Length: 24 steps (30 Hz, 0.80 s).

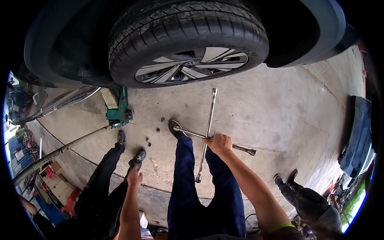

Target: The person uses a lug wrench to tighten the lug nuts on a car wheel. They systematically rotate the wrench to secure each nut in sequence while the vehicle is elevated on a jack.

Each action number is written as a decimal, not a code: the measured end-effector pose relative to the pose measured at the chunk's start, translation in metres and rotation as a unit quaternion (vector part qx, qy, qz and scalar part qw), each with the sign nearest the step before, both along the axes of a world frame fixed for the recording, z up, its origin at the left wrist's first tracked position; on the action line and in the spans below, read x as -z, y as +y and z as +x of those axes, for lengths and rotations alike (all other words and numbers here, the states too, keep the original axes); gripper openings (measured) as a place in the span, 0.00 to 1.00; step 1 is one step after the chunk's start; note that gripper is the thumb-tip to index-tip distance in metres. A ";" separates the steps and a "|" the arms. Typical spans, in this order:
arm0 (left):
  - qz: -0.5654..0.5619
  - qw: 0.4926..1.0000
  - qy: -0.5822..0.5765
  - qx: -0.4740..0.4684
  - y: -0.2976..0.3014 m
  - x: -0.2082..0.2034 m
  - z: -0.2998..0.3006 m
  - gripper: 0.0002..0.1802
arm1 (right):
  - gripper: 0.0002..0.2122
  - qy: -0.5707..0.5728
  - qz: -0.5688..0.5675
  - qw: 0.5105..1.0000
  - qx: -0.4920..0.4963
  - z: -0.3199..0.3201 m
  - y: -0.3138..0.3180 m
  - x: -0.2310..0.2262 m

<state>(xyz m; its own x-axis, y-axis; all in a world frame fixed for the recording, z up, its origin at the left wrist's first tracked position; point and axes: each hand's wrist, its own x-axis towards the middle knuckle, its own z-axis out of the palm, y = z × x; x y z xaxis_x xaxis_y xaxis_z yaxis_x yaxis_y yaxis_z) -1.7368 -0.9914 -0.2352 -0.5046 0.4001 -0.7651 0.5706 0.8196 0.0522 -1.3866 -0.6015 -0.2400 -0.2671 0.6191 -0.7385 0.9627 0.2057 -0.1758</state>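
Observation:
My right hand (220, 144) is closed round a four-way lug wrench (209, 120) near its centre. The chrome wrench is held in front of my legs, its arms spread as a cross with socket ends. My left hand (135, 176) hangs low on the left, fingers loosely apart, with nothing visible in it. Ahead of me is a car wheel (192, 66) with a black tire and a silver-and-black rim, under the dark wheel arch. Several small dark pieces like lug nuts (158, 130) lie on the concrete left of my shoe.
A green floor jack (119, 110) stands beside the wheel at left, its long handle (68, 151) slanting to the lower left. One person in dark trousers (100, 168) stands close on my left, another person (310, 204) farther right. A blue car bumper (356, 136) is at the right edge.

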 end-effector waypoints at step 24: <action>0.300 0.935 -0.115 0.151 0.145 -0.019 0.200 0.22 | 0.40 -0.078 -0.093 0.979 0.161 0.151 -0.096 0.010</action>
<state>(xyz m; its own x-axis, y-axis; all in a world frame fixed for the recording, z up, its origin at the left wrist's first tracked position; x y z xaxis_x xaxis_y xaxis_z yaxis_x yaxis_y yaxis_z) -1.5366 -0.8467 -0.2165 -0.1491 0.8897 -0.4315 0.6873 0.4070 0.6016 -1.2361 -0.6971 -0.2501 0.0461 0.5030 -0.8631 0.9905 -0.1353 -0.0260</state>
